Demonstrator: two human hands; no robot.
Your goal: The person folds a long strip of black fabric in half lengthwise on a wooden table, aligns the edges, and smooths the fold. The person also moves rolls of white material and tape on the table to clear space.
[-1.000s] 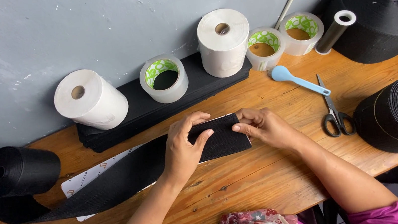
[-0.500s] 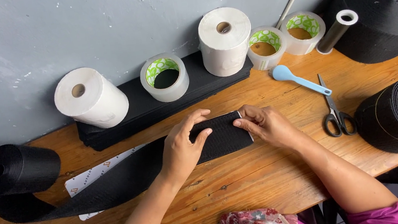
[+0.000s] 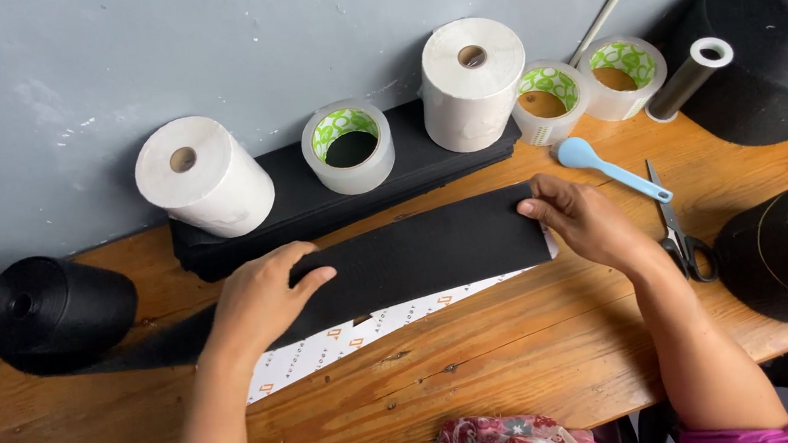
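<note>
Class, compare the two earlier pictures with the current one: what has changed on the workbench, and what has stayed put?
The hands have spread apart: the right hand drew the black strip end out rightward, the left hand slid left, pressing it flat. More white backing sheet shows. Rolls, scissors and blue spoon stayed.

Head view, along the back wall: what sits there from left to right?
Black roll → white roll → tape roll → tall white roll → two more tape rolls → grey tube → big black roll.

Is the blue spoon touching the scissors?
Apart. The head view shows bare wood between the blue spoon handle's tip and the scissors.
</note>
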